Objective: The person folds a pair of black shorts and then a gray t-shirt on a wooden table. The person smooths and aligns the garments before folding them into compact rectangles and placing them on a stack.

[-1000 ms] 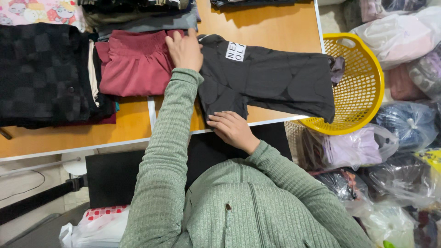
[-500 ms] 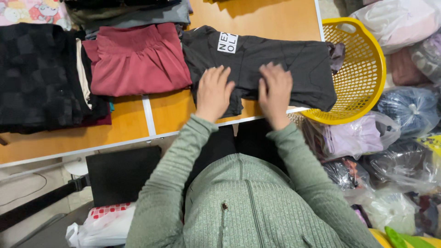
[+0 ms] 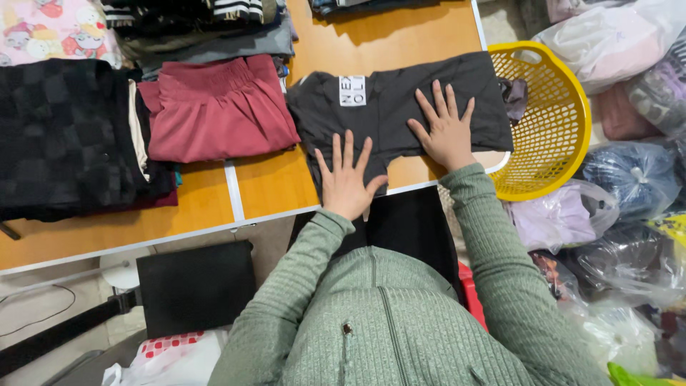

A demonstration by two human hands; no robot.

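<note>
- At the far left of the orange table (image 3: 193, 207), a folded black checked garment (image 3: 61, 136) is seen, with a patterned pink cloth (image 3: 46, 28) above it.
- Just beside it, a folded maroon garment (image 3: 214, 107) with an elastic waistband is laid flat, and a stack of dark and striped clothes (image 3: 207, 21) is piled behind it.
- The black garment (image 3: 393, 100) is spread flat near the table's front edge, right of the maroon one; a white rectangular label is shown near its top left, and its right end reaches the basket.
- The left hand (image 3: 345, 179) is laid palm down on the lower left part of the black garment, fingers spread wide and straight; nothing is gripped.
- The right hand (image 3: 444, 129) is pressed flat on the garment's right half, fingers likewise splayed, nothing being clasped.
- Both arms are covered by green ribbed sleeves (image 3: 493, 250).
- A yellow perforated plastic basket (image 3: 550, 129) is set at the table's right edge, a dark cloth hanging over its rim.
- Clear plastic bags of clothes (image 3: 622, 193) are heaped at the far right.
</note>
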